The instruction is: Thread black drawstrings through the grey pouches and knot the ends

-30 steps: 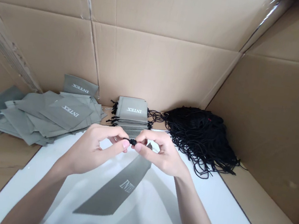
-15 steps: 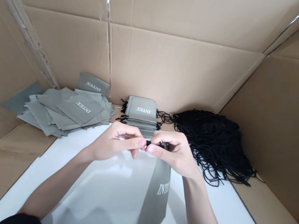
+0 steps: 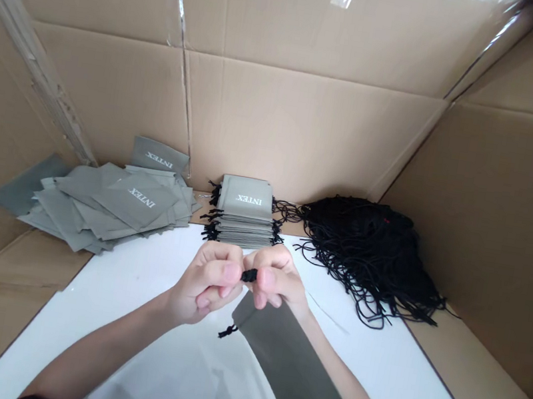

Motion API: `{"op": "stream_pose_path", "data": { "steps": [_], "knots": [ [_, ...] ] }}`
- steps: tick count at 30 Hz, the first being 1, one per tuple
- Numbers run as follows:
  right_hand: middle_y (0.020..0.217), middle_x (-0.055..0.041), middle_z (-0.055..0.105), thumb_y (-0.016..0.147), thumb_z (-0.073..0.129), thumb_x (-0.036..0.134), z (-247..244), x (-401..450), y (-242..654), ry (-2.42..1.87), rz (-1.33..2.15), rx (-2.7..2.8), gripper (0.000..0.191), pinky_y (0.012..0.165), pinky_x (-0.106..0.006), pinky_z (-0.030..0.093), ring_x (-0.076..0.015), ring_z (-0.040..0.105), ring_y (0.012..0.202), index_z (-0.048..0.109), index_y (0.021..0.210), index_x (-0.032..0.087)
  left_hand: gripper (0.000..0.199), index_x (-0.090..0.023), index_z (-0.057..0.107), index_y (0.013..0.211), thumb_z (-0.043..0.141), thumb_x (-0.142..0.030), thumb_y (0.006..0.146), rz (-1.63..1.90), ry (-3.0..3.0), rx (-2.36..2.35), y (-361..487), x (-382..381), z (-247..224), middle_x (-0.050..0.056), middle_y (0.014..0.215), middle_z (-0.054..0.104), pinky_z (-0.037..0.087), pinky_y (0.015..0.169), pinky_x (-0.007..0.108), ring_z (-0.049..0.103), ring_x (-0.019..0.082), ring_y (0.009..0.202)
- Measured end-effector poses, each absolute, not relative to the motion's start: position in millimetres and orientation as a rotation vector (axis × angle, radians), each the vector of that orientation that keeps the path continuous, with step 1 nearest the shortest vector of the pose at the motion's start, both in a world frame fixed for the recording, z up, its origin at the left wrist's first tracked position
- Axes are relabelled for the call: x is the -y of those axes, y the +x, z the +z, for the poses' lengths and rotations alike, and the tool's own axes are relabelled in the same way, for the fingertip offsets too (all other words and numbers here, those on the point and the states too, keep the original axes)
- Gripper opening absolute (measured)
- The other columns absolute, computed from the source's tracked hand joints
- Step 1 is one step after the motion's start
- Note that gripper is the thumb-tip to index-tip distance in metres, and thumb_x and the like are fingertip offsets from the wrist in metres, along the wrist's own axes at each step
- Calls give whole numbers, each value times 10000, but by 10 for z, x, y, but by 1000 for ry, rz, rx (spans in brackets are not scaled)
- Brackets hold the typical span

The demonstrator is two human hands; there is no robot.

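Note:
Between my two hands a black knotted cord (image 3: 249,276) is pinched, its knot showing in the gap between the thumbs. My left hand (image 3: 214,280) is closed on one side of the knot, and my right hand (image 3: 274,280) is closed on the other. A grey drawstring pouch (image 3: 291,365) hangs below my right hand and slants down to the right across my forearm. From the pouch's left top corner sticks a second short black cord end (image 3: 227,332) with a knot. The fingers hide where the pinched cord meets the pouch.
Behind my hands stands a neat stack of grey INTEX pouches (image 3: 246,198) with black cord ends. A loose heap of grey pouches (image 3: 108,205) lies left, a tangled pile of black cords (image 3: 361,241) right. Cardboard walls (image 3: 297,130) enclose the white table (image 3: 127,312).
Both hands have come lower and closer to me, with fingers curled tighter around the cord. The pouch has swung to slant rightward, bringing its other cord end into view. The camera view has shifted slightly.

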State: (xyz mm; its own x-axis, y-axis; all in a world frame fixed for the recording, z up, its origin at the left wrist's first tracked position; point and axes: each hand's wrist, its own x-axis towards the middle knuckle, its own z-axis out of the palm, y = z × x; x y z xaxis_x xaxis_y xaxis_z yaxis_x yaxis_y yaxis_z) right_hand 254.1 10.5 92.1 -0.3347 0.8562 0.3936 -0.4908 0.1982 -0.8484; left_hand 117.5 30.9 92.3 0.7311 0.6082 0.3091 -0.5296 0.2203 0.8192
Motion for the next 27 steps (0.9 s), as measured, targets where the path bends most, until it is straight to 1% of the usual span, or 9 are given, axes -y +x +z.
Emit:
{"op": "stream_pose_path", "data": {
  "steps": [6,10,12,14,16,17,20,25,27],
  "knots": [
    [293,75,321,710,737,504,861,-145,2438,-387,1461,1186,479,347,-242,187,-63,235,299,529,405,199,489,-180,331,516,668,-387,804,787,1032,-33,1186,-304,921,-116,242,173,101,260,154,95,29,186],
    [291,90,302,735,729,518,866,-149,2412,-332,1494,1194,509,311,-227,180,-54,235,266,486,423,198,445,-182,329,567,583,-354,889,815,1029,81,1181,-302,906,-121,270,143,117,271,157,78,29,191],
    [315,83,327,773,718,508,863,-138,2432,-320,1452,1208,513,329,-224,203,-52,247,288,485,442,192,401,-182,397,603,534,-345,943,853,1177,118,1131,-334,916,-111,304,218,162,294,162,158,33,212],
    [338,73,350,809,704,495,854,-128,2470,-273,1418,1224,515,351,-226,216,-51,259,312,500,454,183,365,-178,503,676,542,-410,954,943,1427,85,1054,-391,948,-71,389,392,272,354,184,333,55,292],
    [346,70,360,838,689,484,849,-126,2507,-214,1447,1239,506,353,-224,204,-47,256,311,532,473,171,366,-184,591,844,643,-546,864,1115,1652,19,980,-456,1001,-22,550,546,377,451,226,482,99,443],
    [345,70,363,848,683,479,849,-127,2521,-194,1476,1247,495,348,-220,195,-43,251,304,554,489,163,444,-196,608,952,702,-597,788,1214,1740,-6,952,-482,1033,-5,633,590,415,499,243,524,117,516],
    [339,68,384,830,706,488,855,-124,2533,-200,1569,1284,472,330,-205,197,-37,257,283,604,525,144,652,-243,590,1173,817,-573,658,1387,2038,-30,921,-500,1138,8,770,642,482,584,256,576,140,636],
    [376,55,449,745,769,539,862,-94,2509,-387,1616,1266,455,332,-195,204,-43,314,302,648,582,131,163,-216,677,933,730,-340,842,1442,2346,-107,903,-386,1291,25,715,657,490,552,223,595,126,605],
    [391,47,459,733,773,550,865,-99,2519,-435,1610,1281,469,341,-200,213,-52,340,322,641,561,134,94,-194,677,887,699,-284,873,1392,2388,-140,870,-370,1324,31,709,665,491,547,211,608,122,600]
  ]
}}
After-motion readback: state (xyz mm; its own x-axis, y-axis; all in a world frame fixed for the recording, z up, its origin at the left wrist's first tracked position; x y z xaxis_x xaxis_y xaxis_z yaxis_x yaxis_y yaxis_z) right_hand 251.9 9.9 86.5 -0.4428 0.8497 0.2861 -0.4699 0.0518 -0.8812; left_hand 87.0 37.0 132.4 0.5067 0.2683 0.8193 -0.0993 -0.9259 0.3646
